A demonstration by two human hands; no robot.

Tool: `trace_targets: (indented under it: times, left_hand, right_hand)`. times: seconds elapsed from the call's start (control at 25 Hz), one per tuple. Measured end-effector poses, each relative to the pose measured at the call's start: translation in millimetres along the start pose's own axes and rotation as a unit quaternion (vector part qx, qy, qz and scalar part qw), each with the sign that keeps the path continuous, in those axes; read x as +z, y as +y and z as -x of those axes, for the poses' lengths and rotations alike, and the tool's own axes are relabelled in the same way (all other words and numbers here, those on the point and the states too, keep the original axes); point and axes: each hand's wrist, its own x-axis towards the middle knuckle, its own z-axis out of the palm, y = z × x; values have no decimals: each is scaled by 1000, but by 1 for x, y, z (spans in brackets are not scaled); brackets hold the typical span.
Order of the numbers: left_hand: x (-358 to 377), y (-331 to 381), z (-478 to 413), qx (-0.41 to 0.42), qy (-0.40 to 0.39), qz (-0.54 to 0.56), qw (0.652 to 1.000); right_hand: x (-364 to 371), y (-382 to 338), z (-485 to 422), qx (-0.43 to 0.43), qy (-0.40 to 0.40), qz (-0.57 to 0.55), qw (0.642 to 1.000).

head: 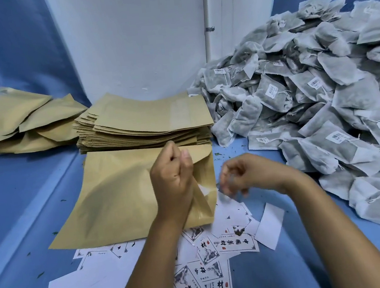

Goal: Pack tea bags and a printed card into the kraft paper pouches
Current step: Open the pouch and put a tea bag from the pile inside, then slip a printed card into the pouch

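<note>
Your left hand (172,176) pinches the pouch (123,194) mouth, which points toward 3 o'clock; your right hand (240,176) is blurry, so I cannot tell.

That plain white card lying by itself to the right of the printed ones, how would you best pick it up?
Probably by its far right corner, coming from the right with the free right hand. The white card lies flat on the blue table, tilted, and that end sits on bare table, while its near left end lies by the printed cards. Being thin, it likely needs a fingertip slid under an edge first.
</note>
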Motion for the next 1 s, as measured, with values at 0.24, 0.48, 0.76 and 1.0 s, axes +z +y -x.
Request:
trace_targets:
  times: [0.24, 0.48, 0.76, 1.0]
  left_hand:
    - [-10, -9, 1, -27, 14, -10, 1000]
    - [-21, -11, -6, -40, 41, 4, 998]
    - [-25, -12, -8, -65, 43, 21, 997]
    - [-13, -2, -5, -60, 36, 31, 997]
  right_hand:
    - [27, 22, -20, 24, -60, 188, 980]
    - [32, 27, -24, -14, -31, 228, 973]
    - [7, 8, -6, -156, 118, -183, 963]
    - [78, -1, -42, -304, 410, 202, 836]
